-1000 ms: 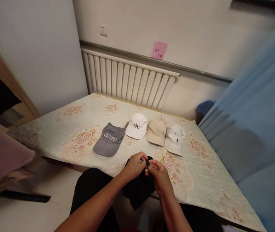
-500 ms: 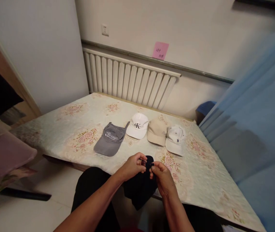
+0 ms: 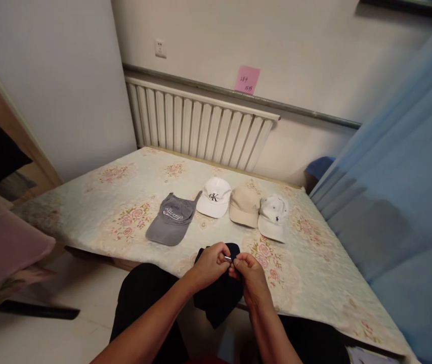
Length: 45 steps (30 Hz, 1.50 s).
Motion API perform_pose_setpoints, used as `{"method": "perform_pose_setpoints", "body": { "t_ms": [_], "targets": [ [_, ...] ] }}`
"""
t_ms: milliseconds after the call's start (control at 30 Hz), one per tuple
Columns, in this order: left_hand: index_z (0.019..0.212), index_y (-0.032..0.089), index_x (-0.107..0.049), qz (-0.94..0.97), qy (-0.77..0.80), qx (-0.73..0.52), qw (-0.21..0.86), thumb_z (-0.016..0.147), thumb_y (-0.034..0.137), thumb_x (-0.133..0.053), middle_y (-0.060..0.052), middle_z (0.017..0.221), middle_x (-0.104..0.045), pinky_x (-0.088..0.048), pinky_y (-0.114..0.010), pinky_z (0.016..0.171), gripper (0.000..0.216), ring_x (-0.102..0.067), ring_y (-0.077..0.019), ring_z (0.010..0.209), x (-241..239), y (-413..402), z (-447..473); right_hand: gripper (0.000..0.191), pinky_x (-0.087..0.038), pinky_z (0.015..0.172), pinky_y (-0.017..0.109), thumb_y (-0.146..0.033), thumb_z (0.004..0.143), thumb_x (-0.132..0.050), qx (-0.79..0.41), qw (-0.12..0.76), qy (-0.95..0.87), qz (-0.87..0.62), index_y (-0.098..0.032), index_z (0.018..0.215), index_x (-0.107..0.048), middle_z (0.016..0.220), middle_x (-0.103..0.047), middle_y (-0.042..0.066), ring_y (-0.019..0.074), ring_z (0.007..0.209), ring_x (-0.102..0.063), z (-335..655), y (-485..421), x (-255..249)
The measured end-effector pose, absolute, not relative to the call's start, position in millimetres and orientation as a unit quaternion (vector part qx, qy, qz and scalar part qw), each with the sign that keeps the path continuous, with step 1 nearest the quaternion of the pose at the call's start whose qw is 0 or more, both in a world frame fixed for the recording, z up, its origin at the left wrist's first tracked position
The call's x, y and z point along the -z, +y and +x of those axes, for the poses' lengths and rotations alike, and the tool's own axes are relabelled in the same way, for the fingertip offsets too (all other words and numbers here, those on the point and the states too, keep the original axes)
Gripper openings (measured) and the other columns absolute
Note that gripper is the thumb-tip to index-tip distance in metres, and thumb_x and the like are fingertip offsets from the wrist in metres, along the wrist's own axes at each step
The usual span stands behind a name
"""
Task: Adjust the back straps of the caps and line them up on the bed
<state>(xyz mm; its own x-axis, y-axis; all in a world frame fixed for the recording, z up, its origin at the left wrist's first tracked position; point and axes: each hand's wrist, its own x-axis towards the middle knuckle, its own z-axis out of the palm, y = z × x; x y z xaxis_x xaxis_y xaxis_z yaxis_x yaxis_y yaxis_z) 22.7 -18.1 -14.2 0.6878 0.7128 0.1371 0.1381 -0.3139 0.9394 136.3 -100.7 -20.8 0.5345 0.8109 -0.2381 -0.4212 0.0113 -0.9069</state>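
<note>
A dark navy or black cap [image 3: 218,301] hangs at the bed's front edge, over my lap. My left hand [image 3: 211,265] is closed in a pinch on a small shiny metal buckle [image 3: 227,259] at the cap's strap. Close beside it, my right hand [image 3: 252,275] is also pinched, its fingertips at the dark strap by the buckle. The fingers partly cover the strap, so whether its end sits inside the buckle cannot be seen.
On the floral bedspread [image 3: 98,215] lie a grey cap [image 3: 170,225], a white cap [image 3: 216,207], a beige cap [image 3: 244,210] and an off-white cap [image 3: 271,230]. Behind stands a radiator [image 3: 197,126]. A blue curtain [image 3: 390,177] hangs at the right.
My hands have come closer together, the right moving left toward the buckle. The buckle has turned and now shows a bright metal face. The view has shifted slightly.
</note>
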Motion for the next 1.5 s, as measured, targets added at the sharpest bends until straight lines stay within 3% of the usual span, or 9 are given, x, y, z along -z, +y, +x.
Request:
{"method": "perform_pose_setpoints", "body": {
  "t_ms": [367, 700, 967, 1233, 1500],
  "targets": [
    [0.084, 0.017, -0.054, 0.8, 0.268, -0.286, 0.453, 0.066, 0.01, -0.051, 0.002, 0.075, -0.053, -0.038, -0.022, 0.059, 0.02, -0.048, -0.0105, 0.063, 33.5, -24.0, 29.4, 0.023, -0.044, 0.051, 0.019, -0.023, 0.054, -0.076, -0.435, 0.697, -0.161, -0.547, -0.018, 0.066, -0.056, 0.051, -0.06, -0.005, 0.0095, 0.05, -0.056, 136.2, -102.7, 26.1],
    [0.089, 0.017, -0.054, 0.861, 0.194, -0.284, 0.376, 0.075, 0.008, -0.044, -0.002, 0.087, -0.054, -0.04, -0.025, 0.072, 0.019, -0.051, -0.0136, 0.079, 24.6, -26.9, 25.3, 0.025, -0.049, 0.054, 0.021, -0.021, 0.054, -0.076, -0.452, 0.722, -0.125, -0.509, -0.019, 0.068, -0.056, 0.053, -0.059, -0.006, 0.0101, 0.054, -0.058, 139.6, -103.1, 30.7],
    [0.086, 0.019, -0.051, 0.837, 0.232, -0.309, 0.388, 0.068, 0.003, -0.045, 0.0, 0.083, -0.051, -0.041, -0.023, 0.065, 0.025, -0.049, -0.0113, 0.069, 34.7, -23.8, 26.2, 0.032, -0.045, 0.044, 0.018, -0.024, 0.054, -0.079, -0.463, 0.714, -0.116, -0.513, -0.016, 0.079, -0.06, 0.054, -0.061, -0.002, 0.0093, 0.048, -0.055, 152.3, -108.4, 27.7],
    [0.08, 0.019, -0.05, 0.806, 0.304, -0.435, 0.261, 0.067, 0.004, -0.045, -0.001, 0.08, -0.051, -0.042, -0.028, 0.071, 0.02, -0.05, -0.0147, 0.076, 8.6, 21.3, 19.7, 0.021, -0.038, 0.041, 0.02, -0.022, 0.058, -0.077, -0.445, 0.74, -0.211, -0.458, -0.016, 0.07, -0.061, 0.053, -0.056, -0.003, 0.0075, 0.043, -0.047, 179.4, -94.5, -34.4],
    [0.082, 0.018, -0.052, 0.758, 0.331, -0.506, 0.243, 0.069, 0.006, -0.048, 0.001, 0.075, -0.053, -0.041, -0.025, 0.067, 0.018, -0.051, -0.0126, 0.068, -41.9, 44.8, 33.4, 0.02, -0.036, 0.041, 0.02, -0.017, 0.055, -0.076, -0.368, 0.766, -0.295, -0.437, -0.015, 0.068, -0.061, 0.053, -0.057, -0.002, 0.0066, 0.043, -0.046, 209.0, -59.5, -115.0]
  ]
}}
